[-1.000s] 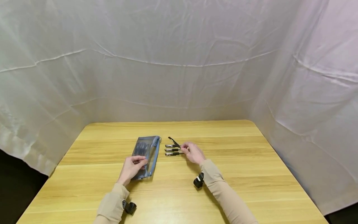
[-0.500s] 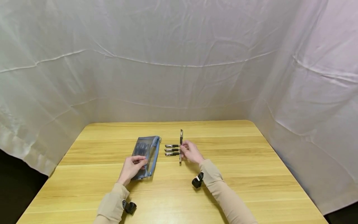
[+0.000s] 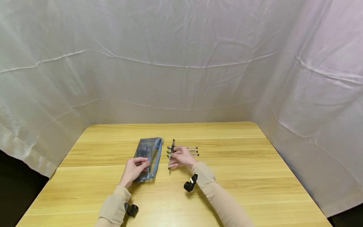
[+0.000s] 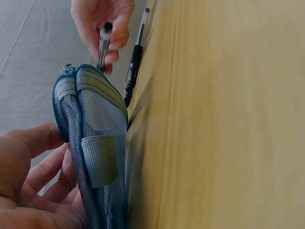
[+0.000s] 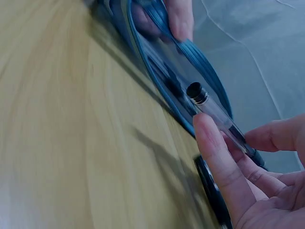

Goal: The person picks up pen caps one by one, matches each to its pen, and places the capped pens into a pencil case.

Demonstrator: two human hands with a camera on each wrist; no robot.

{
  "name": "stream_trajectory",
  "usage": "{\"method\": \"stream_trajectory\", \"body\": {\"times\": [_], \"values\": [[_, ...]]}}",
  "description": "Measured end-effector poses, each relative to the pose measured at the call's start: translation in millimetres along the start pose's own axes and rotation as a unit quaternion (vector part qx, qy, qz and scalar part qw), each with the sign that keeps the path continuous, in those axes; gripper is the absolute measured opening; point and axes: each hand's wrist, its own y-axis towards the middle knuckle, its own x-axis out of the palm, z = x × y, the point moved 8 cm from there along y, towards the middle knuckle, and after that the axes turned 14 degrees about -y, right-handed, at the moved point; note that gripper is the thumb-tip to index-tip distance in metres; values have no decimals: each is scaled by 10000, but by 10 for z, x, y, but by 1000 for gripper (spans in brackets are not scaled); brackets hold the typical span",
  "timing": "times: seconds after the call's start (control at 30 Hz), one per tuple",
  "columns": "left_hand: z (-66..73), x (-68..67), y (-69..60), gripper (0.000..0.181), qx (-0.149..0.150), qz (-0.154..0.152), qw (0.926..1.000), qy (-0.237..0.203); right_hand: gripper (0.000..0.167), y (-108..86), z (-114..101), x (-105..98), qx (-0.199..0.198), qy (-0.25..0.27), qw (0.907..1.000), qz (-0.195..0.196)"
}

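A blue mesh zip pouch (image 3: 144, 148) lies on the table with its zipper side gaping to the right, as the right wrist view shows. Dark pens show through its mesh. My left hand (image 3: 134, 170) pinches the pouch's upper layer near the opening. In my right hand (image 3: 181, 157) is a black gel pen (image 3: 172, 148), held between thumb and fingers just right of the pouch. In the right wrist view that pen's black end (image 5: 196, 91) points at the open zipper. Beneath the right hand, three more capped pens (image 3: 194, 151) lie side by side, partly covered.
The wooden table (image 3: 241, 176) reaches out on both sides of the hands. Pale cloth curtains (image 3: 175, 78) hang behind it and along its sides. A small black camera (image 3: 189, 185) is strapped to each wrist.
My right hand has lifted one pen off the row, turned it nearly crosswise to the others and carried it left toward the pouch. The left hand and pouch have stayed put.
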Motion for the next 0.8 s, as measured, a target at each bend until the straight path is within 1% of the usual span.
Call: {"method": "stream_trajectory", "body": {"times": [0.17, 0.3, 0.4, 0.47, 0.57, 0.67, 0.73, 0.77, 0.8], "values": [[8, 23, 0, 23, 27, -54, 10000, -53, 51, 65, -14, 181, 82, -28, 9999, -86], [18, 30, 4, 24, 33, -38, 9999, -120, 54, 102, -67, 318, 21, -81, 9997, -217], [18, 39, 12, 24, 42, -34, 9999, -124, 54, 117, -136, 392, -185, -70, 9991, -387], [16, 48, 18, 24, 57, -46, 9999, -100, 53, 117, -169, 396, -330, -94, 9984, -445], [8, 52, 26, 23, 15, -31, 9999, -119, 48, 110, -180, 309, -544, -306, 9975, -322], [1, 53, 32, 24, -15, -57, 9999, -135, 40, 99, -155, 107, -737, -854, 9935, 126], [-1, 47, 29, 24, -51, -62, 9999, -141, 35, 80, -138, -57, -813, -1367, 9861, 490], [1, 45, 28, 24, -52, -68, 9999, -140, 33, 69, -127, -141, -810, -1642, 9808, 672], [3, 43, 28, 24, -47, -81, 9999, -124, 30, 56, -123, -226, -816, -1948, 9736, 866]]}}
